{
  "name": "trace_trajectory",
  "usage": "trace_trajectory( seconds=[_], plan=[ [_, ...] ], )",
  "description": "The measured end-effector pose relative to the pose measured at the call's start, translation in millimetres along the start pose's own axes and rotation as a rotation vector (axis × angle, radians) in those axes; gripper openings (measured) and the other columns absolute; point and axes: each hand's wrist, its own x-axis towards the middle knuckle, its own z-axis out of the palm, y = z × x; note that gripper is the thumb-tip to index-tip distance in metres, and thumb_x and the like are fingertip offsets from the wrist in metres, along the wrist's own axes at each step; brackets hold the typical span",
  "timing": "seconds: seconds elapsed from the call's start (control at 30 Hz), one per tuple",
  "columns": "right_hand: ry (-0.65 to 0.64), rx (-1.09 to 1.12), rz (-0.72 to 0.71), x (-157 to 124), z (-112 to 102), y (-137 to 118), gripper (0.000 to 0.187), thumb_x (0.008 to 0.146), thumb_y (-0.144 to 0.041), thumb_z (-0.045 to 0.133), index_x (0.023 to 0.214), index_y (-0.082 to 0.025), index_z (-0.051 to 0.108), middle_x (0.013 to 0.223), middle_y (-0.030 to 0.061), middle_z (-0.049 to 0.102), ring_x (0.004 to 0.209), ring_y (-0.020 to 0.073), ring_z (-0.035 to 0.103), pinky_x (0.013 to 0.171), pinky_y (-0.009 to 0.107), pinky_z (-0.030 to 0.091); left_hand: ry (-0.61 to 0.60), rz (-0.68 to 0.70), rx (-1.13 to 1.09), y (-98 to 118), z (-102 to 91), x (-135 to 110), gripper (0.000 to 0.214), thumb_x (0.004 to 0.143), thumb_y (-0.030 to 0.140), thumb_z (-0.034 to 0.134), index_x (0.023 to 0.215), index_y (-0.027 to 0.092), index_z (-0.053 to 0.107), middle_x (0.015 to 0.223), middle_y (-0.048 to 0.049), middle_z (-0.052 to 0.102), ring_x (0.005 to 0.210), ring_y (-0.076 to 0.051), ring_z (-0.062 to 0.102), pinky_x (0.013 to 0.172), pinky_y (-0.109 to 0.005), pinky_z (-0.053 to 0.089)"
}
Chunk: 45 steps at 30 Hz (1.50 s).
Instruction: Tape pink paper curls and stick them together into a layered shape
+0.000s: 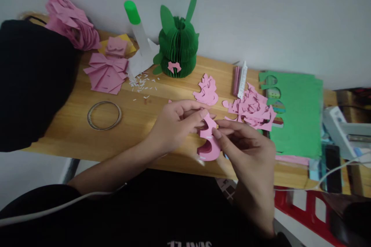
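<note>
Between both hands is a pink paper cutout (213,150) with curved notches, apparently several layers thick. My left hand (179,125) pinches its upper end between thumb and fingers. My right hand (249,144) grips its right edge, thumb on the face and fingers behind. Small white strips, like staples, show on its surface. Just beyond the hands lies a stack of pink cut shapes (207,90). Right of that is a heap of pink paper scraps (252,108). A green pleated paper figure (178,46) with ear shapes and a pink bow stands at the back.
A roll of tape or ring (104,115) lies at left, near scattered white bits (142,83). A green-capped glue bottle (137,23), folded pink paper (107,73) and a black cloth item (34,85) stand leftward. Right are tubes (240,81), green sheets (298,112) and a phone (333,168).
</note>
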Motion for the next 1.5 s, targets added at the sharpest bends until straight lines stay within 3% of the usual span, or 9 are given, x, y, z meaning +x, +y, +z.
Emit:
trace_trajectory(
  seconds=[0.17,0.67,1.5],
  plan=[
    [-0.034,-0.019,-0.005,1.7,-1.8,0.7,0.019,0.074,-0.019,0.079,0.093,-0.022,0.075,0.074,0.0004,0.075,0.061,0.0133,0.068,0.055,0.023,0.057,-0.06,-0.011,-0.017,2.7,2.2,3.5,0.014,0.083,0.025,0.064,0.091,0.015,0.068,0.082,-0.0023,0.074,0.072,-0.016,0.072,0.063,-0.025,0.061],
    [-0.076,-0.008,0.011,4.5,-8.6,-4.2,0.02,0.075,-0.014,0.077,0.092,-0.023,0.076,0.071,-0.0017,0.073,0.057,0.0092,0.064,0.053,0.02,0.053,-0.084,-0.119,-0.074,10.1,6.9,6.7,0.005,0.087,0.013,0.059,0.091,0.014,0.062,0.075,-0.0006,0.068,0.061,-0.011,0.069,0.051,-0.018,0.057],
    [-0.087,-0.071,-0.005,-0.7,-7.5,-8.2,0.022,0.075,-0.013,0.075,0.096,-0.021,0.074,0.072,-0.0025,0.073,0.059,0.0088,0.066,0.056,0.019,0.056,-0.093,-0.097,0.01,11.6,6.1,7.1,0.011,0.085,0.013,0.059,0.094,0.014,0.065,0.078,-0.0005,0.07,0.063,-0.013,0.07,0.053,-0.019,0.057]
  ],
)
